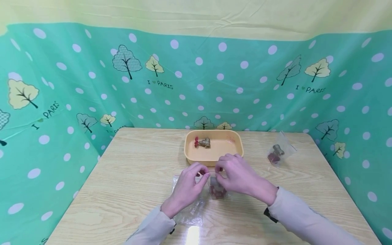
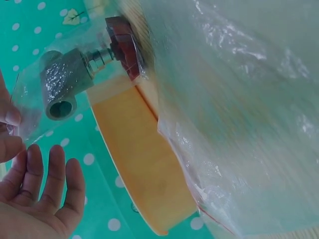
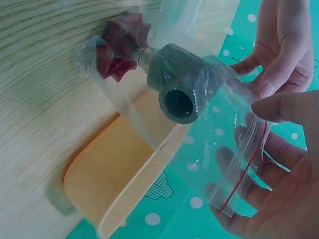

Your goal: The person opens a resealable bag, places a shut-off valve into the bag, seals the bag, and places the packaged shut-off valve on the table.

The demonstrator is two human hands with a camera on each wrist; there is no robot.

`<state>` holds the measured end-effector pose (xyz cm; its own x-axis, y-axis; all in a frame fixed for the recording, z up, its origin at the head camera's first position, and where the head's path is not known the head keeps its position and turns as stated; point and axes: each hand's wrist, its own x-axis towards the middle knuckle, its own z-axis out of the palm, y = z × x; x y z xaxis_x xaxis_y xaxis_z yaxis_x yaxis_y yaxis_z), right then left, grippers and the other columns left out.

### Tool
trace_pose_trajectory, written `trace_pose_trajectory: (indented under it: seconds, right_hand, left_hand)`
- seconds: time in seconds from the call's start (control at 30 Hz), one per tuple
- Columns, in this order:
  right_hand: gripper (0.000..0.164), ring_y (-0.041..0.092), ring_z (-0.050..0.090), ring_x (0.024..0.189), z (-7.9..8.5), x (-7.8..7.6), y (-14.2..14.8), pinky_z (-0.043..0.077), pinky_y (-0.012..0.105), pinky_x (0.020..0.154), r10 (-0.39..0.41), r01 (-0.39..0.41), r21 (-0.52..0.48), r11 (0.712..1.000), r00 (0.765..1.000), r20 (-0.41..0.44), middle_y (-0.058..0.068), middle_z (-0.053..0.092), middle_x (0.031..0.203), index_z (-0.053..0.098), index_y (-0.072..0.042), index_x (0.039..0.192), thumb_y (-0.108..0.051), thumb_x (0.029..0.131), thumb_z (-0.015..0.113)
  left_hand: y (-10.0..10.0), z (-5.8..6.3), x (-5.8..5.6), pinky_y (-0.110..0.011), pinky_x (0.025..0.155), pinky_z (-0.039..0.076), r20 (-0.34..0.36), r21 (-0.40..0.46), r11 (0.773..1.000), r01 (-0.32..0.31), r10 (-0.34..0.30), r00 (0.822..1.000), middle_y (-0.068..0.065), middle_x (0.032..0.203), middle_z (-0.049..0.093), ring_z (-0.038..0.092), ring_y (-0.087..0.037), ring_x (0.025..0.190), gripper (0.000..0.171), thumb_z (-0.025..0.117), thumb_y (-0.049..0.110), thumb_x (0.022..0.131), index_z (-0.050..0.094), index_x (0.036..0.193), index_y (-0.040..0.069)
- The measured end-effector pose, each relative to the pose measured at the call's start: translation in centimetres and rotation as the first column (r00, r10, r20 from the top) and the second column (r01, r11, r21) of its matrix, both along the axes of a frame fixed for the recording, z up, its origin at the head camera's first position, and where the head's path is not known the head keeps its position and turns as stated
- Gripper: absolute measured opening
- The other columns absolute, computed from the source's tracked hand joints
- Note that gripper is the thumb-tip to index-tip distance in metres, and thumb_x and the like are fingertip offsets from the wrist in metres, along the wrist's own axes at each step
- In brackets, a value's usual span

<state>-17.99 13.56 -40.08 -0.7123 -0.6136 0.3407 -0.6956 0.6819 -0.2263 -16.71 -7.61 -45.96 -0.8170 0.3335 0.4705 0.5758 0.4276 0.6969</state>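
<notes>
Pale wood-grain table [image 1: 122, 190] beneath, I watch left hand [image 1: 187, 187] and right hand [image 1: 237, 174] pinch a clear, red-zipped plastic bag [image 3: 199, 144] by its top, presumably letting its grey, red-wheeled valve [image 3: 162, 67] hang.

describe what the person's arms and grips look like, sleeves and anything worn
The left sleeve and right sleeve are pale greyish and reach the wrists. A small black piece shows at the right cuff, another at the left; too little shows to identify them. The left grip and right grip are gloveless.

Fingers [image 1: 202, 182] pinching bagged valve [image 1: 217, 191], tray [image 1: 222, 149] beyond, green curtain [image 1: 211, 102]
</notes>
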Motion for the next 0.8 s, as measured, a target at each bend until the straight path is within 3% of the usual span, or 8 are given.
trace_pose_trajectory:
  seconds: [0.27,0.53,0.8]
  right_hand:
    - [0.011,0.013,0.061,0.079,-0.05,-0.13,0.18,0.049,0.037,0.072,0.012,-0.012,0.012,1.000,1.000,-0.011,-0.009,0.069,0.080,0.074,-0.018,0.082,-0.009,0.084,0.079]
    - [0.006,0.015,0.063,0.080,-0.02,-0.06,0.60,0.050,0.036,0.071,0.001,-0.001,-0.009,1.000,1.000,0.004,-0.007,0.071,0.083,0.077,-0.016,0.084,-0.012,0.084,0.080]
    - [0.009,0.015,0.063,0.077,-0.20,-0.01,0.98,0.052,0.035,0.069,0.011,-0.010,-0.034,0.999,1.000,0.027,-0.008,0.070,0.081,0.076,-0.016,0.083,-0.007,0.083,0.079]
  left_hand:
    - [0.09,0.12,-0.09,-0.043,0.081,0.059,0.013,-0.011,1.000,-0.007,0.007,1.000,0.009,0.097,0.067,0.063,-0.008,0.092,0.006,0.071,0.007,0.099,0.072,0.100,0.013]
    - [-0.03,0.20,-0.10,-0.038,0.079,0.059,-0.002,-0.014,1.000,-0.015,0.015,1.000,0.009,0.096,0.066,0.063,-0.007,0.092,0.005,0.071,0.007,0.099,0.072,0.100,0.013]
    - [-0.17,0.12,-0.06,-0.042,0.081,0.059,0.009,-0.006,1.000,-0.012,0.012,1.000,0.009,0.098,0.067,0.064,-0.008,0.093,0.007,0.071,0.006,0.099,0.073,0.102,0.012]
